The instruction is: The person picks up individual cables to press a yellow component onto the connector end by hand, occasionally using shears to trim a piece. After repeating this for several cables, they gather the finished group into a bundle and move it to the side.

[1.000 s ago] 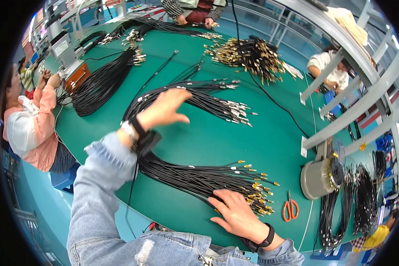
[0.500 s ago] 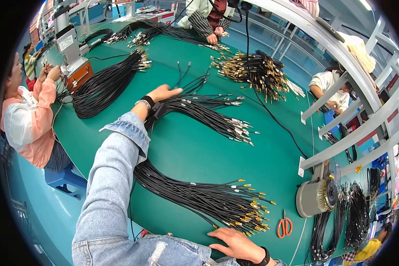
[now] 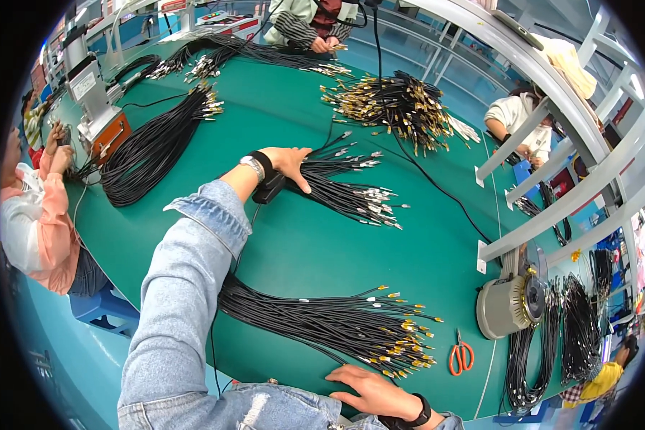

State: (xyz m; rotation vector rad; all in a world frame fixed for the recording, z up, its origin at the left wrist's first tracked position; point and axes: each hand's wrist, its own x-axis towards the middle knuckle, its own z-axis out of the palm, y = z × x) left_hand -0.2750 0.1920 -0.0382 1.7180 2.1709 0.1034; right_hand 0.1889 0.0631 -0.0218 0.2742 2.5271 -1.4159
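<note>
My left hand [image 3: 289, 166] straddles a bundle of black cables with white and silver ends [image 3: 351, 190] in the middle of the green table. Its thumb is on the near side and its fingers are on the far side, closed round the bundle. Beneath the wrist a small black block [image 3: 269, 188] partly shows. My right hand [image 3: 373, 393] lies at the table's near edge with its fingers loosely stretched out, holding nothing. Just beyond it spreads a second bundle of black cables with yellow and white ends [image 3: 322, 315].
Orange-handled scissors [image 3: 461, 356] lie right of the near bundle, before a grey round motor-like machine [image 3: 502, 308]. A yellow-ended cable heap [image 3: 408, 107] sits at the far side. Another bundle [image 3: 150, 150] lies left, near a seated person [image 3: 39, 222]. White frame posts [image 3: 552, 222] rise at right.
My left hand has moved right onto the white-ended bundle, turning from stretched fingers to a grasp. Loose cables beyond it are drawn in against the bundle. My right hand has barely moved.
</note>
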